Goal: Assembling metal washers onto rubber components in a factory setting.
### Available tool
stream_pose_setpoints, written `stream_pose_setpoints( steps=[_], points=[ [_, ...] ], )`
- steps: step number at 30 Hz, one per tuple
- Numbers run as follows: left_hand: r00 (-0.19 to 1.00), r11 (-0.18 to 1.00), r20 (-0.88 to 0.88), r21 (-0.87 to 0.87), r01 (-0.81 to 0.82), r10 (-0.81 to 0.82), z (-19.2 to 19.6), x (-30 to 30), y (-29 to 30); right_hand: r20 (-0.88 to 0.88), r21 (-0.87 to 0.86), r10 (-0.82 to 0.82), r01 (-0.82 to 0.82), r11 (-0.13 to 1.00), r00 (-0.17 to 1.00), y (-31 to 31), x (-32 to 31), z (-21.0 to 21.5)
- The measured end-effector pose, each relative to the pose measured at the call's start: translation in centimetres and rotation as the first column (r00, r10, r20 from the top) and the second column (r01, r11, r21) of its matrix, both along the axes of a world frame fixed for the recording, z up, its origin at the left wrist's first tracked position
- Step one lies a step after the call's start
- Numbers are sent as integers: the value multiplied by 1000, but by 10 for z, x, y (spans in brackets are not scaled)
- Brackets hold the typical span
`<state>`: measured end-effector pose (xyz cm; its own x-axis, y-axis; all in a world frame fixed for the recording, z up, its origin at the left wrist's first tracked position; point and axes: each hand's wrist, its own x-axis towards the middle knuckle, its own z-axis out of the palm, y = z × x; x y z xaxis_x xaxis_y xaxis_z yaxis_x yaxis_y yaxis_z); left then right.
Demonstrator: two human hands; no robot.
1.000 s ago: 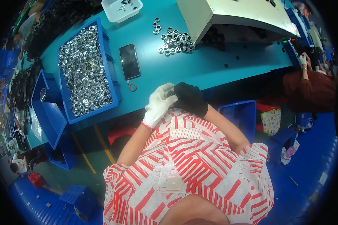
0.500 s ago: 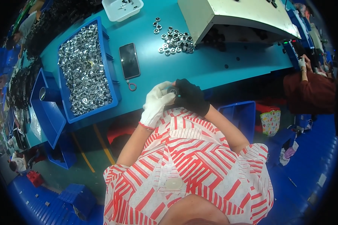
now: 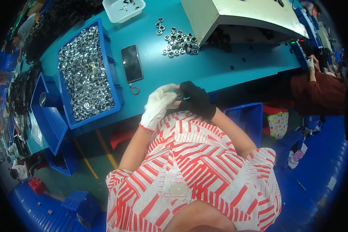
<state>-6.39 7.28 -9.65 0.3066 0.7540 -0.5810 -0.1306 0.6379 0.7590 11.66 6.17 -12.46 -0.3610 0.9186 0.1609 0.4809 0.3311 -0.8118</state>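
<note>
In front of my chest, at the table's near edge, my left hand (image 3: 157, 103) in a white glove and my right hand (image 3: 197, 101) in a black glove meet with bent fingers. Pinched between them is a small round dark part (image 3: 178, 94) with a ring-like face; its exact kind is too small to tell. The black fingertips partly cover its right side. To the left, a blue bin (image 3: 110, 75) holds a heap of shiny metal rings (image 3: 87, 77). Similar loose silver rings with dark centres (image 3: 179, 41) lie on the table beyond my hands.
A phone (image 3: 132, 63) with a ring strap lies beside the bin. A white tray (image 3: 115, 14) holds small parts at the back. A pale metal housing (image 3: 230, 9) stands back right. Another blue bin (image 3: 256, 116) is right of my lap. A co-worker (image 3: 315, 91) works far right.
My left hand has shifted slightly and turned around the round part, whose face now looks darker. My right hand stays nearly in place. The view has moved a little.
</note>
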Motion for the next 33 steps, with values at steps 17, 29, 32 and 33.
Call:
stream_pose_setpoints(
  steps=[17, 29, 32, 33],
  points=[
    [991, 991, 48, 58, -124, 121, -1, -3, -13, -109, -85, -130, 121, 989, 985, -2, -2, 0],
    [990, 969, 5, 206, -136, 138, 1, 1, -17, -409, -826, -315, -202, 526, 856, 1, -6, 2],
    [994, 990, 74, 108, -85, 78, 2, 1, -17, -418, -831, -353, -195, 521, 837, -1, -7, -4],
    [987, 991, 119, 63, -119, 111, 2, 1, -17, -434, -818, -352, -199, 540, 829, -2, -6, -9]
  ],
)
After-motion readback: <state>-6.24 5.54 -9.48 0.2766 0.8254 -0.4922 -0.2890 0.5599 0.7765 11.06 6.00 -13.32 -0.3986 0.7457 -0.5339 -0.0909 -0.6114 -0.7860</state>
